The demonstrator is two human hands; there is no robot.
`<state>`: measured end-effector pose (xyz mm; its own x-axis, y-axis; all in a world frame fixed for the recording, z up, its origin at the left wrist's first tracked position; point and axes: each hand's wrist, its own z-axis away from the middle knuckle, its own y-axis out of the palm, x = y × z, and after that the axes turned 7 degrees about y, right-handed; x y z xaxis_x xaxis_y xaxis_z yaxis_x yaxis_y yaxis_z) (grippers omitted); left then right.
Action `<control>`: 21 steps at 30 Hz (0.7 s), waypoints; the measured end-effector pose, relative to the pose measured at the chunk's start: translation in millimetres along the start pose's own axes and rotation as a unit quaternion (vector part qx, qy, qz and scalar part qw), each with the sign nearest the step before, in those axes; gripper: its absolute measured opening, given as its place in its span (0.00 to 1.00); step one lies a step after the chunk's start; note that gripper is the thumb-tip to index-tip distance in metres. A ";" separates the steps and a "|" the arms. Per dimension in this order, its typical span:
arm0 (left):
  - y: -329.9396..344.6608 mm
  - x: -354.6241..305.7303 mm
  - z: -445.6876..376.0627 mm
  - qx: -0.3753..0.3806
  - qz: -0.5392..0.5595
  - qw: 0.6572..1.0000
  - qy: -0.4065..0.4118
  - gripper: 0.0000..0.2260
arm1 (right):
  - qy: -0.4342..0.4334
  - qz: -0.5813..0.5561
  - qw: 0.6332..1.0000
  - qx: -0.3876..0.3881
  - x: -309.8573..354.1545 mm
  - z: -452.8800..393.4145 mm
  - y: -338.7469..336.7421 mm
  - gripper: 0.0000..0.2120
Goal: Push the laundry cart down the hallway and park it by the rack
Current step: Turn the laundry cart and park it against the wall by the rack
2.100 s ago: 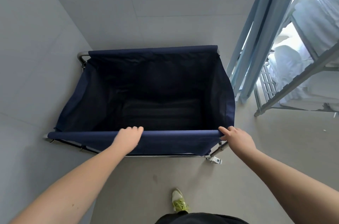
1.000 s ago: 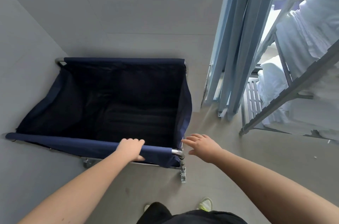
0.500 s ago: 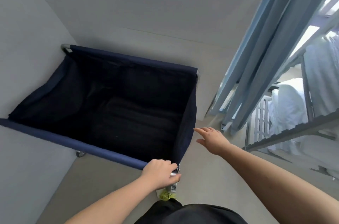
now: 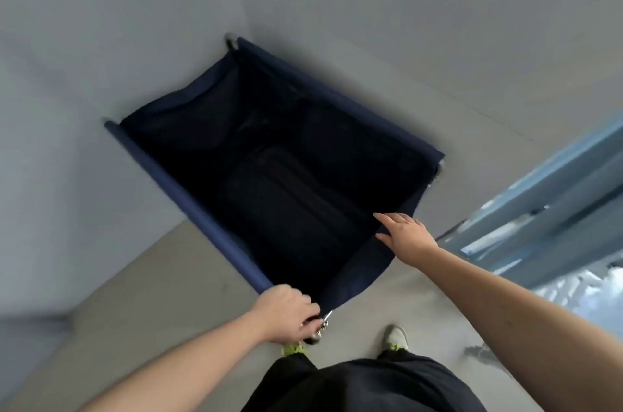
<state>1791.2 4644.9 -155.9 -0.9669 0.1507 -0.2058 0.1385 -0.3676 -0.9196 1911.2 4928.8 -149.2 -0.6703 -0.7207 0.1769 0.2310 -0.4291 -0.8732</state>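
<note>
The laundry cart (image 4: pixel 182 189) is a dark navy fabric bin on a metal frame, seen from above and turned diagonally in a corner between two grey walls. Its inside looks dark and holds nothing I can make out. My left hand (image 4: pixel 286 312) is closed around the near corner of the cart's rail, where bare metal shows. My right hand (image 4: pixel 406 234) rests with fingers spread on the fabric edge of the cart's right side. The rack (image 4: pixel 553 209) is a blurred light-blue frame at the right edge, with white linen low on the right.
Grey walls (image 4: pixel 101 40) close in on the left and behind the cart. Grey floor (image 4: pixel 151 293) stretches toward me. My feet in green-and-white shoes (image 4: pixel 396 337) stand just behind the cart's near corner.
The cart has swung to a diagonal in the view, with the rack sliding to the right edge. My right hand left the rail earlier and now touches the cart's right fabric edge.
</note>
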 end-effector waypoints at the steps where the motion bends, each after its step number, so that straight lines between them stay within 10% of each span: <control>1: 4.4 -2.7 -0.1 -0.025 -0.012 0.999 -0.015 0.17 | -0.031 0.017 0.999 0.014 -0.9 -3.8 0.5 0.26; 6: 23.5 -18.2 -0.7 -0.161 -0.039 0.975 -0.148 0.10 | -0.152 0.098 0.982 0.051 0.5 -14.7 6.4 0.26; 14: 17.3 -70.1 -7.9 -0.158 0.056 0.857 -0.487 0.26 | -0.270 0.112 0.951 0.097 33.3 7.6 12.9 0.26; 21: 9.1 -65.9 15.5 -0.243 0.272 0.811 -0.458 0.22 | -0.294 -0.005 0.939 0.177 116.5 66.7 30.1 0.27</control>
<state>1852.8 4617.3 -145.5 -0.4579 -0.7384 -0.4950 0.4508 0.2871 -0.8452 1887.1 4795.6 -124.6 -0.1931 -0.8471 0.4951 0.5173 -0.5166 -0.6823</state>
